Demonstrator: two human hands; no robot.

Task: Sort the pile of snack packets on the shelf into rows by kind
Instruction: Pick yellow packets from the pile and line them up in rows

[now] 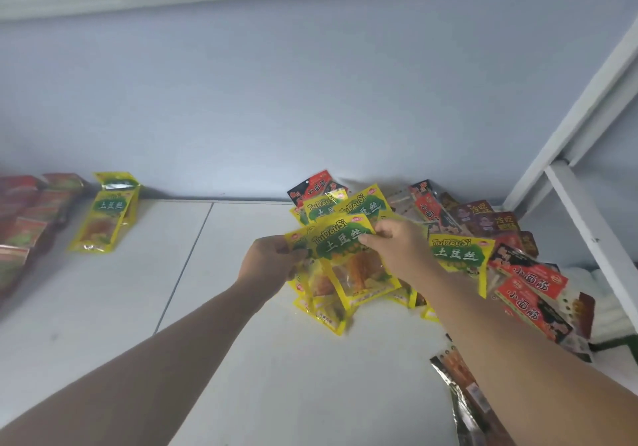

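Note:
A mixed pile of snack packets (459,224) lies on the white shelf (241,359) against the back wall, right of centre. Yellow and green packets sit at its front; red and black ones (531,286) and dark purple ones (483,221) lie further right. My left hand (269,259) grips a fanned bunch of yellow packets (345,266) by their left edge, held just above the shelf. My right hand (397,245) pinches the top yellow packet of that bunch at its upper right. A sorted row of yellow packets (103,217) lies at the far left.
A row of red packets (24,224) runs along the left edge. A white shelf upright and brace (583,183) rise at the right. A foil-edged packet (462,390) lies near the front right under my right forearm.

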